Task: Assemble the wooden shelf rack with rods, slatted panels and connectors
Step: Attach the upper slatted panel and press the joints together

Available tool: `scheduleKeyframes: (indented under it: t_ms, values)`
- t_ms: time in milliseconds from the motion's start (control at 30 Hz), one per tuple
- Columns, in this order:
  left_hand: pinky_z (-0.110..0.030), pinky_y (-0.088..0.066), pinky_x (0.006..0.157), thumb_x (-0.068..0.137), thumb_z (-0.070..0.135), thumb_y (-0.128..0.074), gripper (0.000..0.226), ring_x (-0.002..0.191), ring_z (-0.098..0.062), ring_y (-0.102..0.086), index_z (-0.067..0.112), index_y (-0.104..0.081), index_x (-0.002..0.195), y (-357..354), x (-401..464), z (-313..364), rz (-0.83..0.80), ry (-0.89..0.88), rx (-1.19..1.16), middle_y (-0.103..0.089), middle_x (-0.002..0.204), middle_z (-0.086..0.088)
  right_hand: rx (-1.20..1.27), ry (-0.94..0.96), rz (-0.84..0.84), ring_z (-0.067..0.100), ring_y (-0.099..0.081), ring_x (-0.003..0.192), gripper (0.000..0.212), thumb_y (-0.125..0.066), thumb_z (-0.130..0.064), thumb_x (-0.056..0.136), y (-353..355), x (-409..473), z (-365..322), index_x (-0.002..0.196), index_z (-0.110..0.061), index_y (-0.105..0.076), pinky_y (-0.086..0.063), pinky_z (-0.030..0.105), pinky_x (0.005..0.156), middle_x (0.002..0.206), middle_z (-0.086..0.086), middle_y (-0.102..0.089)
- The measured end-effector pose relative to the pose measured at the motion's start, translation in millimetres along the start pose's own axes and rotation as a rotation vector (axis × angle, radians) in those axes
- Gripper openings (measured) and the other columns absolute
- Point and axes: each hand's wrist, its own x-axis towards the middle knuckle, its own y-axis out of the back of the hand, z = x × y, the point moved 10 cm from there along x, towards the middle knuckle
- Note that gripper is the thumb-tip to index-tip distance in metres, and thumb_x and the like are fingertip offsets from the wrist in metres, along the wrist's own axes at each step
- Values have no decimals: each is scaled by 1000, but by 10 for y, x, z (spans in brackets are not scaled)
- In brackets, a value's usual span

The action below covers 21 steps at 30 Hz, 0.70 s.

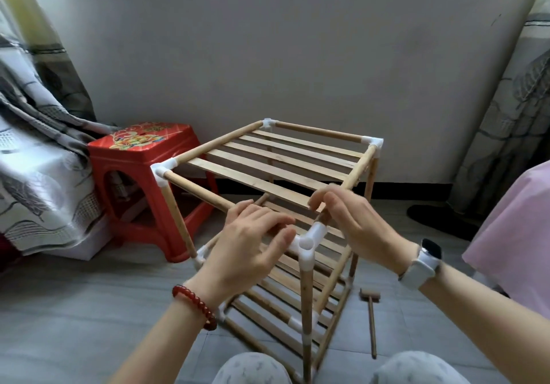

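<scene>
While the person sits on the floor with the wooden shelf rack (268,205) standing between their knees, both hands work at its near top corner. The left hand (253,243) curls over the front top rod (196,188), fingers draped across it and thumb reaching toward the white connector (309,242). The right hand (348,220) pinches the side top rod (357,169) just above that connector, where the rod end appears only partly seated, though its fingers hide the joint.

The likely trouble is misalignment: if either rod enters its socket at an angle, pushing harder could jam it, pop the far corner connectors loose, or let the top slatted panel (273,160) slip from its rails. Uneven pressure might also twist the frame, since it stands on thin upright rods.

The rods are round, pale and smooth, like bamboo dowels. The slats are flat, narrow strips with gaps between them. The connectors are glossy white plastic with tubular sockets branching three ways. A small wooden mallet (370,315) lies on the grey tiled floor (89,309) just right of the rack. A shiny red plastic stool (143,169) stands behind it to the left.
</scene>
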Motion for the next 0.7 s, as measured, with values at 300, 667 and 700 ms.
scheduleKeyframes:
  t_ms: [300, 667, 700]
  values:
    - [-42, -40, 88, 85, 53, -42, 41, 73, -10, -54, 21, -67, 87, -173, 72, 228, 92, 10, 267, -60, 74, 12, -349, 29, -82, 16, -44, 91, 45, -33, -40, 88, -58, 84, 176, 83, -15, -70, -26, 32, 98, 87, -4, -48]
    - [-18, -4, 101, 84, 49, -33, 37, 95, -5, -42, 32, -61, 101, -99, 61, -19, -41, 171, 166, -53, 80, 16, -341, -10, -104, 11, -37, 93, 39, -25, -30, 85, -309, 177, 57, 79, -14, -60, -16, 29, 93, 90, -4, -45]
    - [-18, -3, 100, 85, 49, -34, 34, 98, -6, -42, 33, -59, 100, -123, 66, -44, -64, 188, 147, -54, 84, 15, -337, -6, -97, 11, -37, 93, 38, -25, -30, 85, -304, 176, 59, 78, -16, -59, -16, 28, 93, 90, -3, -45]
